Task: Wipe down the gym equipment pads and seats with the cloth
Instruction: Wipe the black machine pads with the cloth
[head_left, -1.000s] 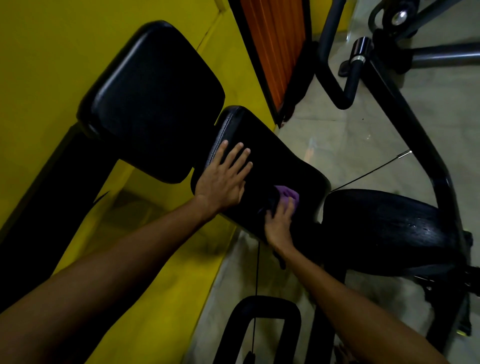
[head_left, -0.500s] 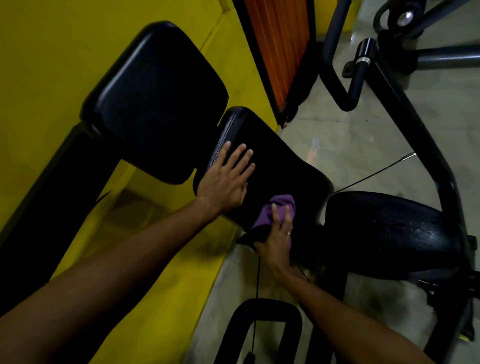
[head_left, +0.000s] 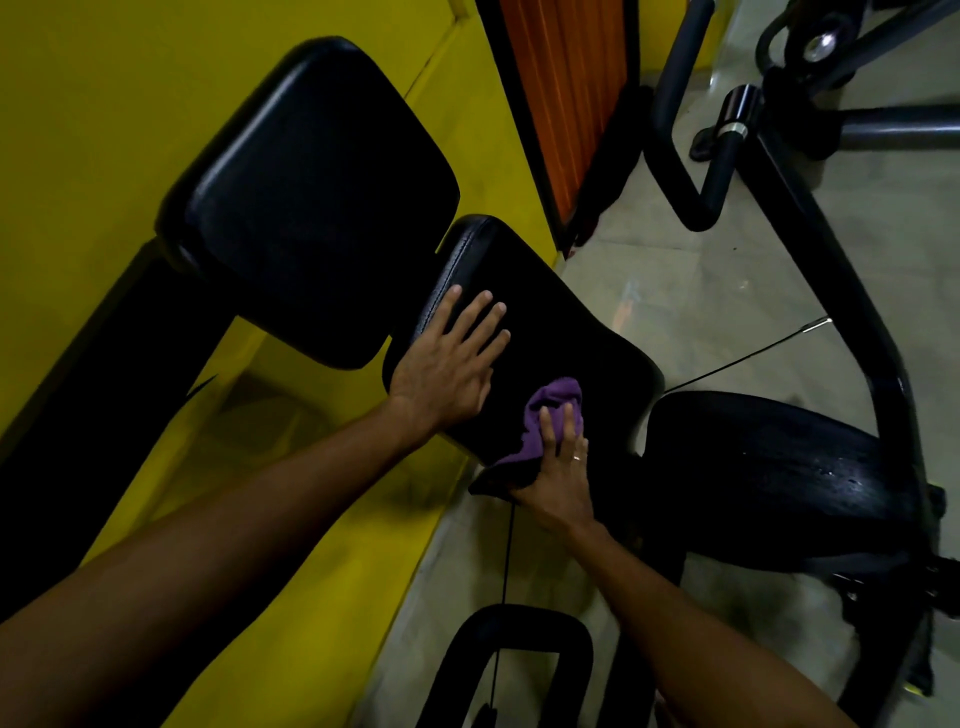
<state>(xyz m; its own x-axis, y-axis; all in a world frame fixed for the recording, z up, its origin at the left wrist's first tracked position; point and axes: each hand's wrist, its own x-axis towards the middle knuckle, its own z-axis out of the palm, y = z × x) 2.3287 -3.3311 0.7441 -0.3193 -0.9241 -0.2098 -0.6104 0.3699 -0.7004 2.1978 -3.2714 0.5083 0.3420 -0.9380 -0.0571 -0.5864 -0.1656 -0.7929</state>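
pressing a bunched purple cloth (head_left: 546, 415) on the black seat pad (head_left: 571, 338), right hand (head_left: 560, 486) straight-fingered; left hand (head_left: 441, 375) flat, fingers spread.

This is a gym. A black upholstered back pad (head_left: 311, 197) and seat pad (head_left: 545, 338) are mounted on a machine, with a rounded black pad (head_left: 769, 467) just beside them. Curved black steel frames (head_left: 841, 291) and a thin cable (head_left: 748, 353) stand on a pale tiled floor (head_left: 701, 291) by a bright yellow wall (head_left: 104, 104).

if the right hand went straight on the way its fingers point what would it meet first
Probably the bunched purple cloth just ahead of the right hand, then bare seat pad; depth unclear.
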